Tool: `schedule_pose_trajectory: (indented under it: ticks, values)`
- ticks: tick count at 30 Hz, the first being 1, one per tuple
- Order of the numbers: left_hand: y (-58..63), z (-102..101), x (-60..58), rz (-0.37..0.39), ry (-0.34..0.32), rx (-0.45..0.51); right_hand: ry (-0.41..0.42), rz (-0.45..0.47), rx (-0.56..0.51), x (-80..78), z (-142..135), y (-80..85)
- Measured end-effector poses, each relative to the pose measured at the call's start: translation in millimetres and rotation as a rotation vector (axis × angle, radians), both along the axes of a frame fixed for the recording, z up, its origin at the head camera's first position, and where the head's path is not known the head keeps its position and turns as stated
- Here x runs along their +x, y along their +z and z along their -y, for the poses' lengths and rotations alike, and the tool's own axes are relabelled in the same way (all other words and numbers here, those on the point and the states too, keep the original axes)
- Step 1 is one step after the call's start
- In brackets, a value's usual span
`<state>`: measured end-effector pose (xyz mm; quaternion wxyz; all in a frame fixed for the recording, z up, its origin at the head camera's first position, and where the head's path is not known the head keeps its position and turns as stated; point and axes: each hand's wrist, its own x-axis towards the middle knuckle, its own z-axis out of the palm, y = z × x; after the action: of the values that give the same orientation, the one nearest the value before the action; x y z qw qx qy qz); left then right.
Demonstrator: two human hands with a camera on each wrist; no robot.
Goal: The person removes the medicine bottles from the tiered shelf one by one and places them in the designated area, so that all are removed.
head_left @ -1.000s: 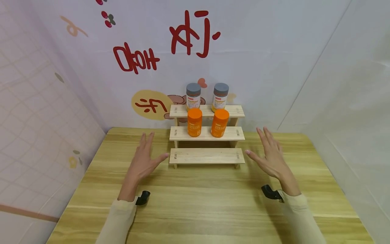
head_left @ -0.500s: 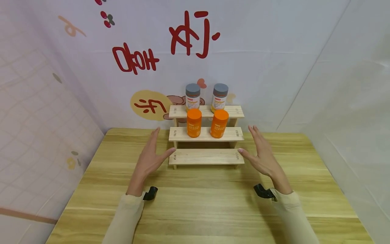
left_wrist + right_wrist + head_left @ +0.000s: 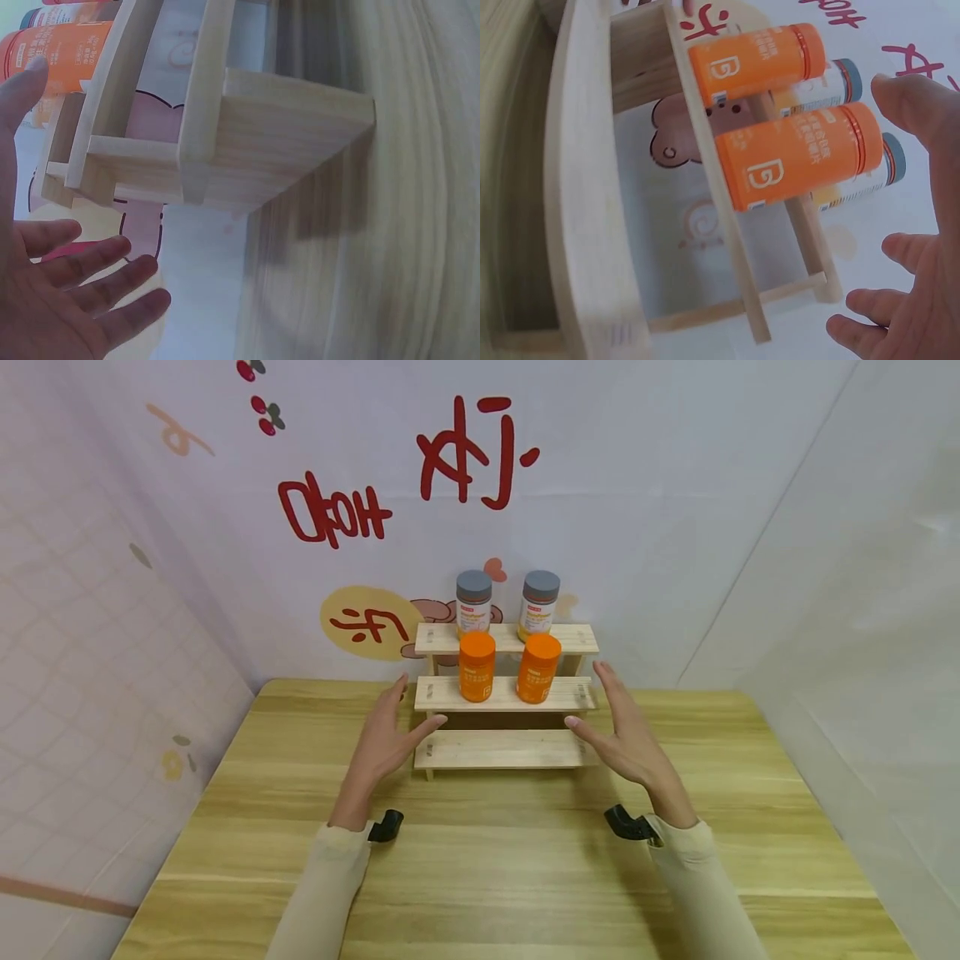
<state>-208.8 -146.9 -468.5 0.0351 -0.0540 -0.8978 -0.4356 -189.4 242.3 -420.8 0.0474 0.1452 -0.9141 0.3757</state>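
A three-step wooden rack (image 3: 502, 749) stands at the back of the table. Two orange bottles (image 3: 477, 668) with orange lids sit upright on its middle step. On the top step are two white-labelled jars (image 3: 539, 608) with grey lids, partly hidden behind the orange ones. My left hand (image 3: 381, 739) is spread at the rack's left side, its thumb over the lower step in the head view. At the right side my right hand (image 3: 628, 739) mirrors it, fingers extended and thumb pointing inward. Both palms face the rack and hold nothing, as the wrist views also show.
The wood-grain table (image 3: 487, 877) meets a white printed wall covering (image 3: 637, 527) right behind the rack. More covering hangs at the left and right sides. A black wrist mount (image 3: 386, 826) sticks out from each cuff.
Both hands have moved inward, the left to the right and the right to the left, closing toward the rack's sides. The rack, bottles and jars keep their places.
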Motion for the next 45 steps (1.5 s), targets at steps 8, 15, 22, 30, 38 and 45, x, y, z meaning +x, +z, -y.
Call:
schedule_pose_trajectory:
  ticks: [8, 15, 22, 30, 38, 45]
  values:
    - [-4.6, -9.6, -12.7, -0.029, -0.026, 0.114, -0.009, -0.01, -0.05, -6.1, 10.6, 7.7]
    - [-6.5, -12.1, -20.7, -0.003, 0.004, 0.27, -0.015, 0.0, -0.094, -10.3, 23.8, 11.0]
    - [-9.4, -11.0, -22.9, -0.014, 0.027, 0.327, 0.016, -0.015, -0.189, -16.4, 34.1, 3.5]
    - [-13.5, -13.8, -23.4, -0.043, 0.02, 0.344, 0.008, -0.006, -0.262, -24.6, 42.4, 3.2]
    - [-12.4, -11.4, -22.1, -0.045, 0.028, 0.333, -0.044, 0.038, -0.358, -35.0, 59.3, 5.4]
    - [-15.9, -11.7, -24.6, -0.06, 0.024, 0.308, -0.059, 0.014, -0.404, -43.4, 68.1, -2.6]
